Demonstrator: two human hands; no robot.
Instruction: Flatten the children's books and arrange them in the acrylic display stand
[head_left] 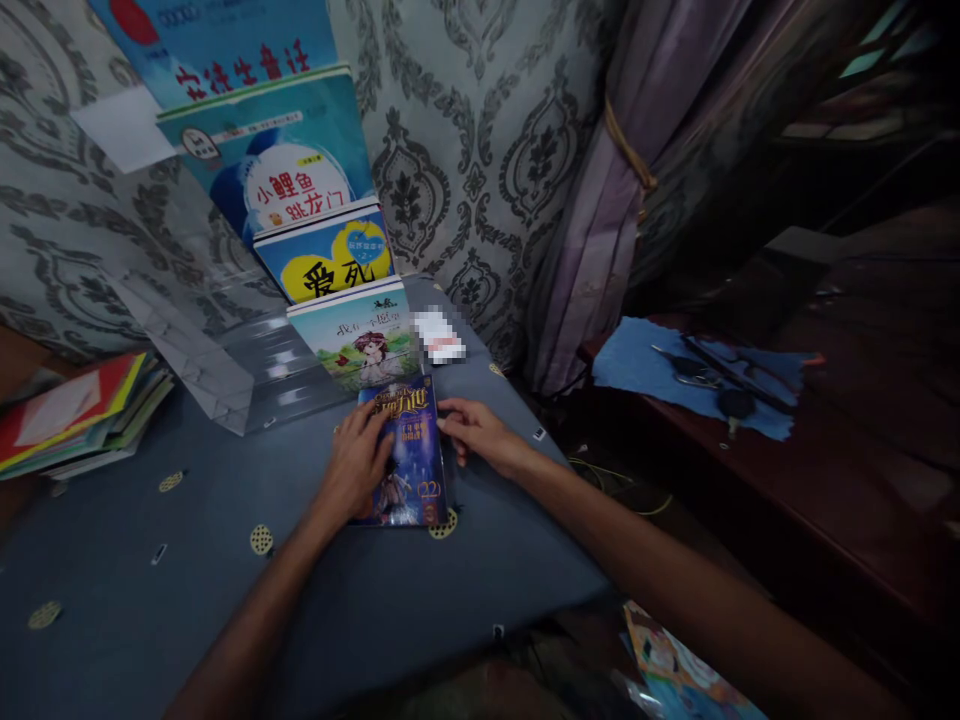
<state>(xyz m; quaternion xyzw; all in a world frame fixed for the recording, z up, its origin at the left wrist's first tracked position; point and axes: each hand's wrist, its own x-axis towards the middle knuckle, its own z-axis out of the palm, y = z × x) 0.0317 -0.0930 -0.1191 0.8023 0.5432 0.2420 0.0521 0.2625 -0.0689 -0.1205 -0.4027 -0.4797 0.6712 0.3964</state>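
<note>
A dark blue book (414, 450) with gold lettering lies flat on the grey cloth-covered table (187, 580). My left hand (358, 462) rests on its left half, fingers spread flat over the cover. My right hand (480, 432) touches the book's right edge with fingers stretched toward it. Just behind it a book with a girl on a green cover (360, 335) stands in a clear tiered rack (225, 370), with a yellow and blue book (326, 255) and a teal fish book (277, 160) on higher tiers.
A stack of colourful books (82, 415) lies at the table's left. A purple curtain (600, 200) hangs to the right. A dark wooden bench carries a blue cloth (637, 365) with dark tools. A picture book (675, 670) lies on the floor.
</note>
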